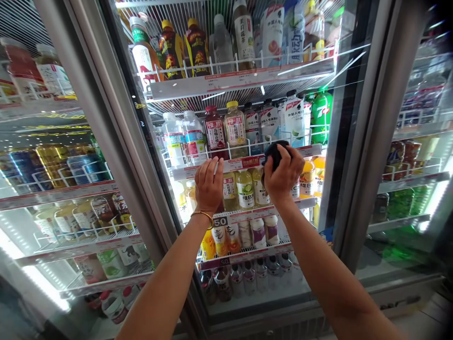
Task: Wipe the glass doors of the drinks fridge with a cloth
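Note:
My left hand (209,185), with a gold bangle at its wrist, rests its outstretched fingertips on the price strip (238,165) along a cooler shelf's front edge. It holds nothing. My right hand (285,171) is closed around a dark, bunched cloth (276,153) against the same shelf front, further right. Just above my left fingers stand a dark red drink bottle (213,132) and a yellow-capped bottle (235,130) behind a white wire rail. Below and between the hands, a pale drink bottle (245,190) shows on the lower shelf.
Steel door frames (102,94) border the lit cooler on both sides. A green soda bottle (321,118) stands at the right end of the middle shelf. More bottles fill the top shelf (233,83) and the lower racks. Neighbouring coolers hold cans (83,169) and further drinks.

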Demonstrator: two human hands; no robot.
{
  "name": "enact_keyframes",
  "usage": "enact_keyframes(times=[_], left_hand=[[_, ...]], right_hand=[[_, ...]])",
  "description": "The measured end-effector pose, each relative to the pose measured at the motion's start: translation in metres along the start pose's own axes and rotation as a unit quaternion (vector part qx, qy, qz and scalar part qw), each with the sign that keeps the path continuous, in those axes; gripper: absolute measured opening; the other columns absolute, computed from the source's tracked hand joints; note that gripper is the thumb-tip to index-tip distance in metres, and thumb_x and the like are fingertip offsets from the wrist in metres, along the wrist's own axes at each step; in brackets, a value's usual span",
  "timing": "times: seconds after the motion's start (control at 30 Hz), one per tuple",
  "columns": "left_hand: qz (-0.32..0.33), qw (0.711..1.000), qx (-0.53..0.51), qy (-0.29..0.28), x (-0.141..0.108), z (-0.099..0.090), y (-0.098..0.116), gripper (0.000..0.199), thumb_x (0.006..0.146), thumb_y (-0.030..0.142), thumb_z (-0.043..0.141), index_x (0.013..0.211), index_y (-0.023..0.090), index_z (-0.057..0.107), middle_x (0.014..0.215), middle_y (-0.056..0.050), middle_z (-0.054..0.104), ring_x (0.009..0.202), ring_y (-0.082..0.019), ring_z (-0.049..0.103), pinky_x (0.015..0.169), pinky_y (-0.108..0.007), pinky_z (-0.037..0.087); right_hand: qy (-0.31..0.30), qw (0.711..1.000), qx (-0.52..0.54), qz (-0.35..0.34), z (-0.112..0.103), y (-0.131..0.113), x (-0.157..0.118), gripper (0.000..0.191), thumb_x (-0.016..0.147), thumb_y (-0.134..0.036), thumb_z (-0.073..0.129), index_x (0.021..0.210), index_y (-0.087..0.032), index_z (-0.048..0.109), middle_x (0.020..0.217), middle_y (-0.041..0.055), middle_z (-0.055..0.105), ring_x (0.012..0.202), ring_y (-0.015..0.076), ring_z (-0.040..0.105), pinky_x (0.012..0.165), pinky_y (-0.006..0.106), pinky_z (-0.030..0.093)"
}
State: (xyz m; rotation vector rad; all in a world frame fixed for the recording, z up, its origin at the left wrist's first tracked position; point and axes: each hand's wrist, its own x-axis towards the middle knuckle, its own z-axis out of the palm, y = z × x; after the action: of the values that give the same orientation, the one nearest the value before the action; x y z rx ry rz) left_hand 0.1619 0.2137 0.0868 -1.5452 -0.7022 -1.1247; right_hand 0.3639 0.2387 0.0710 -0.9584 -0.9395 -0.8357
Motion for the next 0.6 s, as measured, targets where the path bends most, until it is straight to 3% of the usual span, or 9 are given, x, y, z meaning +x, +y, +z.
enact_keyframes(times=[0.13,0.23,0.33,0.4,0.6], left_hand=[[0.001,1.000,0.008,0.006,0.001,0.001,0.000,0.045,0.091,0.012,0.045,0.136,0.017,0.046,0.127,-0.011,0.060,0.125,-0.022,0.049,0.107,-0.039,0.037],[0.000,1.000,0.005,0.005,0.001,0.000,0.000,0.043,0.092,0.013,0.046,0.134,0.017,0.048,0.127,-0.011,0.061,0.124,-0.022,0.050,0.106,-0.038,0.038],[-0.004,1.000,-0.007,-0.008,0.000,0.000,-0.001,0.040,0.093,0.017,0.046,0.133,0.018,0.049,0.126,-0.011,0.061,0.124,-0.022,0.051,0.107,-0.038,0.037],[-0.015,0.999,-0.022,-0.022,0.000,-0.001,-0.001,0.039,0.094,0.019,0.043,0.133,0.019,0.049,0.126,-0.012,0.061,0.125,-0.021,0.050,0.108,-0.039,0.036],[-0.002,1.000,-0.013,-0.016,0.001,0.001,-0.001,0.040,0.094,0.019,0.043,0.133,0.019,0.050,0.127,-0.013,0.061,0.126,-0.022,0.050,0.107,-0.040,0.037]], right_hand=[[0.008,1.000,-0.018,0.001,-0.009,-0.018,-0.038,0.039,0.088,-0.030,0.050,0.124,-0.016,0.054,0.119,0.0163,0.055,0.116,0.0275,0.048,0.098,0.047,0.040],[-0.040,0.995,0.017,-0.087,-0.006,-0.042,-0.053,0.038,0.087,-0.031,0.052,0.124,-0.021,0.056,0.121,0.0131,0.056,0.118,0.0260,0.047,0.099,0.043,0.039],[-0.099,0.971,0.065,-0.207,0.001,-0.052,-0.044,0.038,0.088,-0.034,0.052,0.125,-0.029,0.055,0.125,0.0072,0.057,0.120,0.0223,0.046,0.103,0.038,0.036],[-0.120,0.961,0.065,-0.240,0.006,-0.045,-0.026,0.037,0.089,-0.036,0.050,0.126,-0.031,0.054,0.126,0.0056,0.056,0.120,0.0206,0.045,0.104,0.037,0.035],[-0.046,0.996,0.012,-0.079,0.005,0.011,0.017,0.036,0.090,-0.035,0.047,0.122,-0.019,0.055,0.122,0.0114,0.054,0.117,0.0231,0.046,0.099,0.040,0.039]])
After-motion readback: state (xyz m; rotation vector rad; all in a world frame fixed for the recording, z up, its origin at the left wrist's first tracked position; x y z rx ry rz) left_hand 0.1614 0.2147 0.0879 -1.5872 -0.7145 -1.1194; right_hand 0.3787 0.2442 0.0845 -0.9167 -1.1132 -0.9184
